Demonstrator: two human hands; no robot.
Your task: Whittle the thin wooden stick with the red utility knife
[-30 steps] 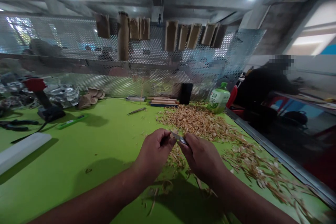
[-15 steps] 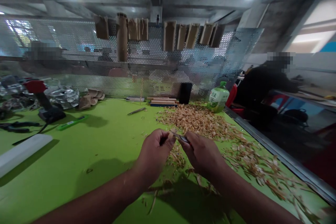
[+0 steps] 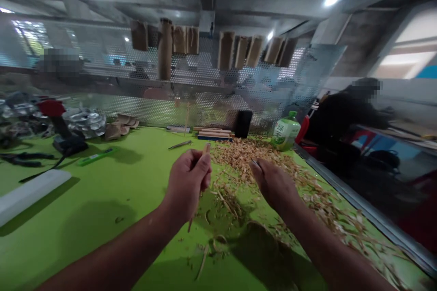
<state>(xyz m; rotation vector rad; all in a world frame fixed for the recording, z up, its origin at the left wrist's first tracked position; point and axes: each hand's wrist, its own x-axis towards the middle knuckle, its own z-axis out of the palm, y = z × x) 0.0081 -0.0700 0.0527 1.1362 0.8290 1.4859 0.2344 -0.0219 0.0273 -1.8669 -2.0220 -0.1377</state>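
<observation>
Left hand [image 3: 187,182], grip closed, holds a thin wooden stick [image 3: 206,149] upright; right hand [image 3: 274,185] grips a small knife [image 3: 256,163] tightly, near wood shavings [image 3: 246,159] on the green worktop [image 3: 51,245].

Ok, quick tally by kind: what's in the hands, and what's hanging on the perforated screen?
Wooden stick in left hand: 1
Small metal blade in right hand: 1
Tall brown tube on the perforated metal screen: 1
Flat brown pieces on the same screen: 8
Total: 11
</observation>
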